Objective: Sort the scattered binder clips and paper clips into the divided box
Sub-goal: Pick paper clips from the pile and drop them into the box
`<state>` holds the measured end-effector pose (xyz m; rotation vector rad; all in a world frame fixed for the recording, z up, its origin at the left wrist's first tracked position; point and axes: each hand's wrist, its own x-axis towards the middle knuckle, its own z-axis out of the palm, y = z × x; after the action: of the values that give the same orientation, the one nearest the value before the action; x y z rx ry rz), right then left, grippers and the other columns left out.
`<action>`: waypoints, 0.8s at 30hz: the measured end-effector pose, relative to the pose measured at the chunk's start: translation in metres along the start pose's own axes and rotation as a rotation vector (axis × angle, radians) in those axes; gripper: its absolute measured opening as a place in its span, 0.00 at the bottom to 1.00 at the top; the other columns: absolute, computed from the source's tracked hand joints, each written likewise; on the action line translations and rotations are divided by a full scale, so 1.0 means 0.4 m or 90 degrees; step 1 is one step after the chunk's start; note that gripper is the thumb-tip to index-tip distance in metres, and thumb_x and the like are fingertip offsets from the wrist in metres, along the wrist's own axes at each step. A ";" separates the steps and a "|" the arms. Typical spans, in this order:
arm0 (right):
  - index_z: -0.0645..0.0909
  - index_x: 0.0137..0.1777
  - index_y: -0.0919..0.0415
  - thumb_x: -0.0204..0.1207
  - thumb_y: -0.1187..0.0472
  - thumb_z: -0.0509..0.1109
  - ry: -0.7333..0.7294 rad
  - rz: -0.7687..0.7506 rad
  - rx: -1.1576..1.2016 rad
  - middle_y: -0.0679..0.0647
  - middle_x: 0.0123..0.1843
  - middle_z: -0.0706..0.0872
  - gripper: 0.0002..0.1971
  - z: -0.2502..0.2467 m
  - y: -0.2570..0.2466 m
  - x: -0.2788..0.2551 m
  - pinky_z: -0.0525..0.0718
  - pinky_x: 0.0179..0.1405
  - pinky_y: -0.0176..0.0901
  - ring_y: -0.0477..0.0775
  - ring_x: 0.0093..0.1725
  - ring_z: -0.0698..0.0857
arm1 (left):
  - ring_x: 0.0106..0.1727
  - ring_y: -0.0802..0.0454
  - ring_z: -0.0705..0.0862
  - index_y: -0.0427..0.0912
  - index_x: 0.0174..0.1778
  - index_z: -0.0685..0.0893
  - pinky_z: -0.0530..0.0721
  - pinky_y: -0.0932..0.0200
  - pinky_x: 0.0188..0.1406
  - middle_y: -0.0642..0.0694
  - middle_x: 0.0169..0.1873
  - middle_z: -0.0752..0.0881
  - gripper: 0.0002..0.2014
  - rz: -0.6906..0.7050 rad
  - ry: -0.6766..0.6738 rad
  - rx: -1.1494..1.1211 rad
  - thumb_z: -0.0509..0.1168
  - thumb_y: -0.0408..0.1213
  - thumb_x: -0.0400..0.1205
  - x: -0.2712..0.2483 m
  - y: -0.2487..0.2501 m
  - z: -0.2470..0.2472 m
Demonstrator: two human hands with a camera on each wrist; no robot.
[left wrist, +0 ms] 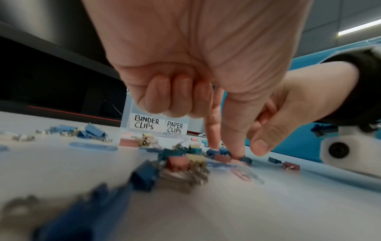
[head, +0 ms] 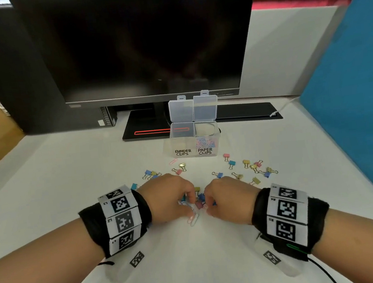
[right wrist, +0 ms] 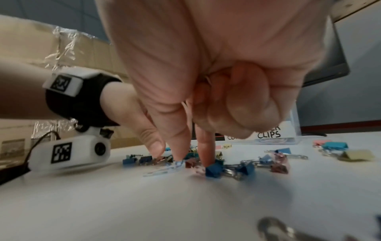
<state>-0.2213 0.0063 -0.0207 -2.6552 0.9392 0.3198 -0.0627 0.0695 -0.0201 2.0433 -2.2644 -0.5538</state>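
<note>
Lower centre of the head view: left hand [head: 168, 198] and right hand [head: 228, 199] knuckles-up, side by side over a small heap of clips on the white table [head: 71, 174]. Left wrist view: left hand [left wrist: 198, 65] with three fingers curled into the palm, index finger and thumb extended down, tips pressed narrowly among the binder clips [left wrist: 179, 161]; whether anything is actually pinched cannot be told. Right wrist view: right hand [right wrist: 216, 65] with outer fingers curled round thin wire loops, apparently paper clips [right wrist: 186, 106], thumb and index finger reaching down beside a blue binder clip [right wrist: 214, 170].

Just below the left fingertips, two or three pink and white paper clips [head: 193, 217], long axes running lower left to upper right.

Centre of the head view: divided box [head: 194, 140], clear plastic, two compartments, both lids standing open toward the monitor [head: 145, 43]. Labels facing the camera: "BINDER CLIPS" left, "PAPER CLIPS" right. Right compartment holding a pile of pastel paper clips; left contents not discernible.

Scattered binder clips in blue, pink and yellow, silver or gold wire handles pointing every way: roughly eight at left, roughly a dozen at right [head: 248, 168]; exact count uncertain. One pink paper clip [head: 173, 161] just before the box.
</note>
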 end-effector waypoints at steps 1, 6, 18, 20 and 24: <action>0.78 0.36 0.64 0.79 0.54 0.64 0.010 0.007 -0.002 0.57 0.37 0.81 0.14 -0.001 -0.008 0.005 0.72 0.29 0.40 0.60 0.38 0.82 | 0.43 0.57 0.75 0.54 0.55 0.85 0.73 0.63 0.42 0.55 0.42 0.81 0.14 -0.005 0.002 0.016 0.70 0.53 0.75 0.000 -0.001 0.000; 0.68 0.28 0.54 0.69 0.42 0.73 0.017 0.064 0.002 0.50 0.30 0.73 0.22 -0.010 -0.063 0.012 0.72 0.32 0.38 0.53 0.33 0.76 | 0.44 0.55 0.80 0.52 0.49 0.87 0.82 0.59 0.46 0.54 0.46 0.86 0.12 -0.012 -0.031 0.036 0.70 0.52 0.74 -0.002 0.004 0.010; 0.82 0.53 0.68 0.75 0.60 0.71 -0.012 0.062 -0.010 0.58 0.40 0.80 0.12 0.002 -0.034 0.030 0.75 0.37 0.40 0.56 0.41 0.78 | 0.51 0.52 0.82 0.50 0.53 0.87 0.78 0.60 0.49 0.52 0.49 0.86 0.09 -0.025 -0.031 0.026 0.68 0.44 0.79 0.005 0.004 0.011; 0.84 0.53 0.67 0.76 0.59 0.69 -0.013 0.043 0.016 0.61 0.48 0.86 0.11 -0.006 -0.023 0.020 0.76 0.37 0.40 0.57 0.43 0.81 | 0.46 0.54 0.78 0.51 0.55 0.86 0.75 0.62 0.45 0.54 0.43 0.82 0.11 -0.021 -0.016 0.021 0.68 0.46 0.79 -0.001 0.006 0.005; 0.86 0.50 0.62 0.75 0.58 0.70 0.022 0.017 0.047 0.54 0.45 0.85 0.09 -0.023 0.000 -0.013 0.75 0.27 0.32 0.54 0.41 0.83 | 0.47 0.54 0.78 0.54 0.56 0.84 0.72 0.62 0.42 0.53 0.49 0.84 0.16 -0.039 0.013 0.080 0.69 0.54 0.74 -0.014 -0.001 -0.009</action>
<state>-0.2241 0.0060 -0.0105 -2.5919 0.9779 0.2408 -0.0607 0.0742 -0.0156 2.1707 -2.2865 -0.4020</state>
